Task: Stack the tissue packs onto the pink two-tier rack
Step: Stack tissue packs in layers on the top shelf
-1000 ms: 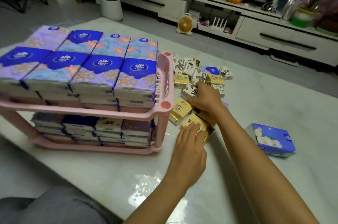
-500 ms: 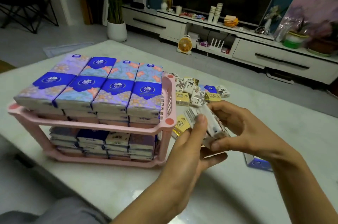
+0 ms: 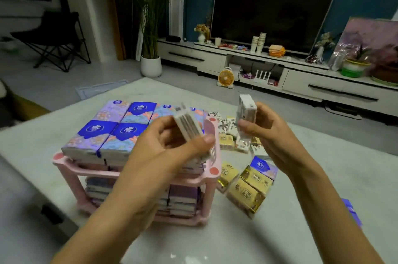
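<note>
Half a second ago both hands gripped one bundle of white packs low in front of the rack; now the hands have risen and parted, each with its own share.

At the left stands the pink two-tier rack (image 3: 212, 171) on the pale marble table (image 3: 323, 166). Its upper tier is filled with blue-and-purple tissue packs (image 3: 112, 132) laid flat in rows and stacked, and the lower tier holds more such packs, partly hidden by the left forearm.

The left hand (image 3: 163, 156) is raised over the rack's right end, thumb and fingers clamped on a tilted stack of white tissue packs (image 3: 187, 125), whose layered edges face the camera. The stack is held clear above the upper tier and touches nothing else.

Further right, the right hand (image 3: 267, 132) is pinched on a single white tissue pack (image 3: 246, 110), held upright and apart from the left hand's stack.

Below and between the hands, loose packs lie on the table just beside the rack: white printed packs (image 3: 228, 123) farther back, yellow packs (image 3: 247, 190) nearer, and one blue pack (image 3: 262, 166) resting against the yellow ones. At the far right edge a blue tissue box (image 3: 352, 213) is partly visible beyond the right forearm.
</note>
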The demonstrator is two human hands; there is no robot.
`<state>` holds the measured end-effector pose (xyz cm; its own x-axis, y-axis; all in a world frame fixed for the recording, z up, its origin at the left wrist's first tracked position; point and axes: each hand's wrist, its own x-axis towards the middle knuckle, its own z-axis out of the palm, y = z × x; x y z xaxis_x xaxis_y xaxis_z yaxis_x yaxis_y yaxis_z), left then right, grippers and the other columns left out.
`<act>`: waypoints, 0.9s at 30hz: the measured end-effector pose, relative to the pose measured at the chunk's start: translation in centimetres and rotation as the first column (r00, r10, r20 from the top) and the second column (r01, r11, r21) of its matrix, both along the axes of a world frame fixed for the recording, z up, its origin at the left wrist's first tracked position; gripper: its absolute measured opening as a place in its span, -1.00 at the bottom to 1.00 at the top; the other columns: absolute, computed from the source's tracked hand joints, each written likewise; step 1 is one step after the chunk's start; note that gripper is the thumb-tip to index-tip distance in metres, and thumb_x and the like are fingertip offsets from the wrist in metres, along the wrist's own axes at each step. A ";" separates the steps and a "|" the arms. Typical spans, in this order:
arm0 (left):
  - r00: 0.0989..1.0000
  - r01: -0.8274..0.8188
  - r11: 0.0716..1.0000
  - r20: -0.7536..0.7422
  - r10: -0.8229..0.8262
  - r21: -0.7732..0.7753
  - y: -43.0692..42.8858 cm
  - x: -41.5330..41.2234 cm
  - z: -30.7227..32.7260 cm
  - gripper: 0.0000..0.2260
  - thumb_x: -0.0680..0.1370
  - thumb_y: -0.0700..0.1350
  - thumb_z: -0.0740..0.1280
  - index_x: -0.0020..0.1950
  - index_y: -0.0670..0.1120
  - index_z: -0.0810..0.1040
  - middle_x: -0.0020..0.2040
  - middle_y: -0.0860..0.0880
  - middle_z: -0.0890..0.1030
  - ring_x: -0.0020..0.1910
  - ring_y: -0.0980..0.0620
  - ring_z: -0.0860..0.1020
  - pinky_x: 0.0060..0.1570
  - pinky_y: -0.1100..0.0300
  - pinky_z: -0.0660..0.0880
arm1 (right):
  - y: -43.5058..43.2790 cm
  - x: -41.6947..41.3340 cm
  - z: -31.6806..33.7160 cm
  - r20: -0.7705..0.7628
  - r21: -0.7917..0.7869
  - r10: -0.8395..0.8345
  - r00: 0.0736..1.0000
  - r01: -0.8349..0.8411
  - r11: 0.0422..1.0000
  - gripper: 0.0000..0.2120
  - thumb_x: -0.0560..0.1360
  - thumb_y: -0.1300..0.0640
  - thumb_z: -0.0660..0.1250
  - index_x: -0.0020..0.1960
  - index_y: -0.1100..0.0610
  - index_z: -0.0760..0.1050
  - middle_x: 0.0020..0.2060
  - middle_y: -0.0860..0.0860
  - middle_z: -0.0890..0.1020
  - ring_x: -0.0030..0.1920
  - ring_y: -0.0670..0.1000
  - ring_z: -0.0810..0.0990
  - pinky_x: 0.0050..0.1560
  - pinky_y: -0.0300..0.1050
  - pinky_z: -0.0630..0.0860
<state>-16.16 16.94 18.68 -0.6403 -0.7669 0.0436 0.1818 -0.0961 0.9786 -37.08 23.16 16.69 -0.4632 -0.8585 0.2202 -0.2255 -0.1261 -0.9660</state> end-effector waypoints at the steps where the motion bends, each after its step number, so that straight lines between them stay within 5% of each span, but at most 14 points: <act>1: 0.996 -0.076 0.994 0.040 0.080 -0.083 -0.6 0.4 0.0 -0.37 0.09 -0.06 0.63 0.11 0.00 0.52 -0.03 0.07 0.67 -0.02 0.12 0.63 -0.03 0.16 0.52 | -0.8 -0.1 -0.1 -0.011 0.005 -0.025 1.000 0.025 1.000 -0.55 0.23 0.06 0.44 0.09 -0.05 0.41 -0.02 -0.02 0.58 0.02 -0.01 0.58 0.07 -0.08 0.56; 5: 0.979 -0.175 0.961 0.062 0.192 -0.213 -1.6 0.8 -0.2 -0.34 0.10 0.06 0.63 0.12 0.19 0.44 -0.02 0.12 0.67 0.01 0.15 0.61 0.04 0.10 0.50 | -3.4 -0.1 -0.8 -0.143 0.013 -0.016 0.990 0.018 1.000 -0.35 0.33 0.10 0.44 0.30 -0.21 0.21 0.06 0.08 0.53 0.01 -0.03 0.60 -0.07 -0.17 0.60; 9: 0.983 -0.163 0.959 0.041 0.177 -0.230 -1.5 0.1 -0.8 -0.33 0.09 0.03 0.52 0.18 0.13 0.44 -0.06 0.05 0.68 -0.09 0.12 0.64 -0.03 0.15 0.54 | -5.2 -0.1 -2.2 -0.332 0.015 -0.023 0.943 0.029 0.999 -0.44 0.40 0.13 0.42 0.27 -0.15 0.23 0.08 -0.03 0.50 0.11 -0.04 0.55 0.01 -0.16 0.58; 15: 0.989 -0.133 0.966 0.032 0.144 -0.222 -1.4 -0.8 -1.1 -0.40 0.10 0.05 0.57 0.09 0.10 0.47 -0.13 0.10 0.68 -0.17 0.16 0.64 -0.19 0.29 0.58 | -5.8 0.3 -3.4 -0.556 0.078 -0.029 0.831 0.086 0.993 -0.42 0.44 0.08 0.39 0.38 -0.08 0.23 0.13 -0.18 0.38 0.04 -0.25 0.37 -0.20 -0.59 0.39; 19: 0.990 -0.114 0.955 0.046 0.132 -0.273 -1.7 -1.0 -1.3 -0.40 0.07 0.02 0.47 0.10 0.10 0.45 -0.13 0.15 0.66 -0.19 0.20 0.62 -0.21 0.38 0.54 | -5.2 0.0 -3.8 -0.595 0.084 -0.009 0.804 0.073 0.994 -0.50 0.53 -0.03 0.22 0.43 -0.11 0.18 0.34 -0.15 0.36 0.22 -0.22 0.33 0.05 -0.41 0.35; 27: 0.985 -0.110 0.914 0.083 0.154 -0.391 -2.5 -1.9 -1.4 -0.39 0.13 -0.02 0.52 0.14 0.16 0.41 -0.06 0.07 0.62 -0.17 0.22 0.61 -0.18 0.42 0.52 | -5.3 0.0 -4.3 -0.676 0.127 -0.002 0.737 0.119 0.985 -0.50 0.52 -0.06 0.23 0.43 -0.06 0.23 0.36 -0.08 0.38 0.32 -0.09 0.34 0.24 -0.15 0.33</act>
